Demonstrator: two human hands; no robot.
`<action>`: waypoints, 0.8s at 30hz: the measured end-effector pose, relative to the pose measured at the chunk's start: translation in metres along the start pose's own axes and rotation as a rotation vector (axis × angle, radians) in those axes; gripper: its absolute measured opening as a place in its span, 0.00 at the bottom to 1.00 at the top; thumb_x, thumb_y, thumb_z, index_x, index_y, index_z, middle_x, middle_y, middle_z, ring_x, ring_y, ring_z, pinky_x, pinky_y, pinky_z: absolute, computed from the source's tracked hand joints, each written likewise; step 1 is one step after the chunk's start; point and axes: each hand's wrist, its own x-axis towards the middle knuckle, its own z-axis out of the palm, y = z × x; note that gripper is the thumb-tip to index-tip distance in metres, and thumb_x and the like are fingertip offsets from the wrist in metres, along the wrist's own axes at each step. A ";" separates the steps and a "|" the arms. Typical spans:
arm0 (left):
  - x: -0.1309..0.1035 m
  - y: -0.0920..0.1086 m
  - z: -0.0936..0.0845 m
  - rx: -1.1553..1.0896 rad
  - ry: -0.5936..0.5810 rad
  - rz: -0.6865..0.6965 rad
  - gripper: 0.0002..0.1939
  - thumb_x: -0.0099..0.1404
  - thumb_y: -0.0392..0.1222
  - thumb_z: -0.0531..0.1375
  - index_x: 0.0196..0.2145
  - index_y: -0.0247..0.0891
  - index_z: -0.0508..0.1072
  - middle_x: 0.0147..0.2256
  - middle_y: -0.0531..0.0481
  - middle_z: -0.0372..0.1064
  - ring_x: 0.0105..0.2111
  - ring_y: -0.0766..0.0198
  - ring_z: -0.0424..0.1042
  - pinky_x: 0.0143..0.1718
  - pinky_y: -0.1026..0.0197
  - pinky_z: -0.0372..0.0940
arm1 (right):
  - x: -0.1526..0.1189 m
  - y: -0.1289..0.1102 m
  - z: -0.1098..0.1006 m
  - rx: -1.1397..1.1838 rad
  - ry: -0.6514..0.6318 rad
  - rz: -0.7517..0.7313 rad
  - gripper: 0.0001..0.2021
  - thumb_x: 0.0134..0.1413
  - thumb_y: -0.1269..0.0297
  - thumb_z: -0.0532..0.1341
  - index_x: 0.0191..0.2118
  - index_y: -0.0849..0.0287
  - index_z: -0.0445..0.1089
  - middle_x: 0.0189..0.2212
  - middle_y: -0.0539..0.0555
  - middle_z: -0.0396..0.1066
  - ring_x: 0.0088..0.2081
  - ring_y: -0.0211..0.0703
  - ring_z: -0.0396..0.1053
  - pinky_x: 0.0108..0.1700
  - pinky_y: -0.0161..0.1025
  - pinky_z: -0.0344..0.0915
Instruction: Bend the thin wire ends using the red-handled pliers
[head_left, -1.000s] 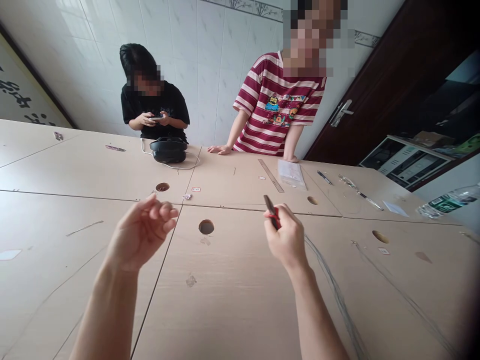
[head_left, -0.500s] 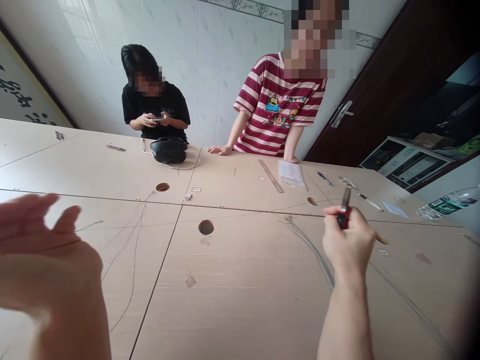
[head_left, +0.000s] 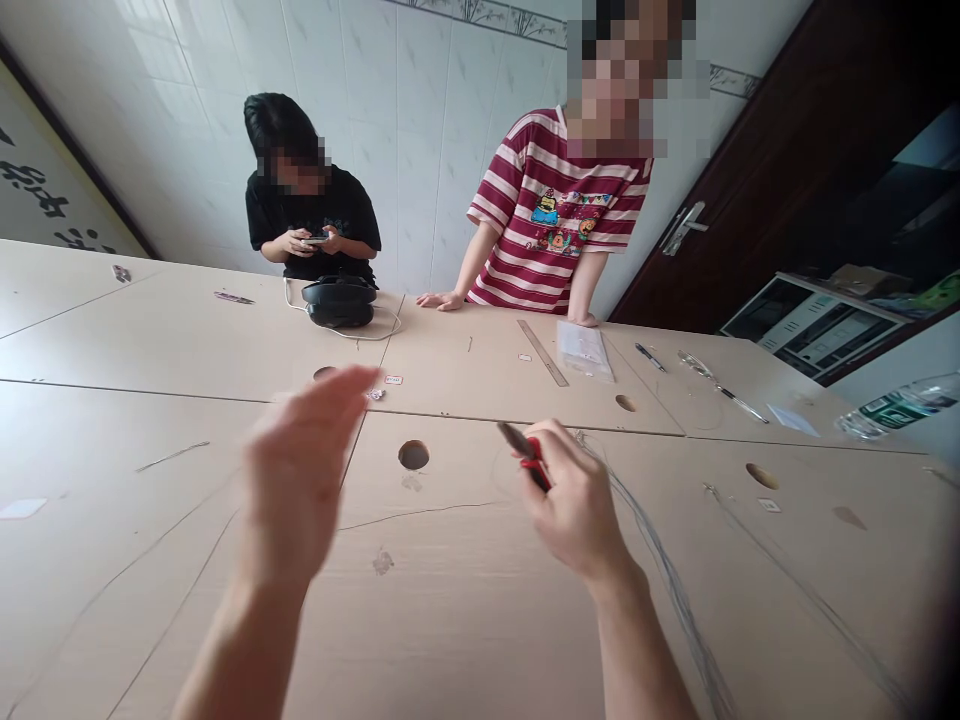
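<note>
My right hand (head_left: 570,500) is closed around red-handled pliers (head_left: 529,455), whose dark jaws point up and left above the table (head_left: 465,640). To its left, my left hand (head_left: 300,470) is raised with fingers pointing up and right; they are blurred, and whether they hold anything is unclear. A thin wire (head_left: 420,512) runs between the two hands, its ends hard to make out. More thin wires (head_left: 184,590) trail off to the lower left. Beside my right wrist lies a bundle of grey wires (head_left: 664,565).
Two people are across the table, one holding a phone, one leaning on both hands. A black case (head_left: 339,302), ruler (head_left: 542,353), plastic bag (head_left: 583,350), pens (head_left: 649,357) and water bottle (head_left: 896,408) lie around. The tabletop has round holes (head_left: 413,455).
My left hand has moved right, toward the middle. My right hand has moved left with the pliers, whose jaws now point left. The thin wires on the left have shifted.
</note>
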 end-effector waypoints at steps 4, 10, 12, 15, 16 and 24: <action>-0.003 -0.023 0.030 0.052 -0.634 -0.315 0.33 0.67 0.67 0.49 0.54 0.41 0.74 0.56 0.41 0.71 0.60 0.49 0.65 0.63 0.47 0.55 | -0.003 -0.013 0.011 0.008 -0.049 -0.049 0.08 0.53 0.76 0.51 0.30 0.55 0.57 0.28 0.50 0.64 0.25 0.38 0.58 0.27 0.34 0.55; -0.007 -0.033 0.023 -0.041 -1.338 -0.706 0.21 0.64 0.58 0.61 0.31 0.35 0.78 0.19 0.50 0.69 0.10 0.74 0.52 0.12 0.67 0.48 | -0.002 -0.007 0.013 -0.003 -0.039 -0.010 0.08 0.51 0.77 0.51 0.29 0.54 0.54 0.26 0.48 0.62 0.23 0.37 0.55 0.26 0.33 0.54; -0.015 -0.033 0.022 -0.309 -1.427 -0.712 0.25 0.67 0.58 0.57 0.23 0.35 0.75 0.12 0.52 0.61 0.07 0.75 0.45 0.08 0.67 0.36 | -0.001 -0.007 0.015 0.003 -0.028 -0.005 0.09 0.51 0.77 0.51 0.28 0.54 0.54 0.26 0.48 0.61 0.22 0.36 0.53 0.25 0.33 0.53; -0.032 -0.028 0.021 -0.726 -1.289 -0.530 0.31 0.70 0.59 0.49 0.18 0.38 0.73 0.06 0.55 0.50 0.04 0.74 0.41 0.04 0.67 0.38 | -0.002 -0.008 0.020 0.016 -0.037 -0.001 0.09 0.51 0.76 0.51 0.28 0.54 0.53 0.25 0.48 0.60 0.21 0.36 0.51 0.25 0.33 0.51; -0.037 -0.023 0.020 -0.788 -1.181 -0.466 0.31 0.71 0.59 0.47 0.19 0.39 0.74 0.05 0.57 0.47 0.03 0.74 0.39 0.03 0.67 0.39 | -0.002 -0.008 0.022 0.019 -0.044 0.000 0.09 0.51 0.77 0.51 0.28 0.55 0.53 0.25 0.47 0.59 0.21 0.36 0.51 0.24 0.33 0.51; -0.021 0.022 0.020 -0.705 -0.134 -0.074 0.26 0.76 0.48 0.43 0.40 0.39 0.80 0.30 0.49 0.79 0.27 0.69 0.78 0.30 0.72 0.74 | -0.006 -0.009 0.032 0.030 -0.062 0.000 0.08 0.52 0.76 0.51 0.28 0.55 0.53 0.26 0.47 0.60 0.22 0.35 0.51 0.25 0.33 0.51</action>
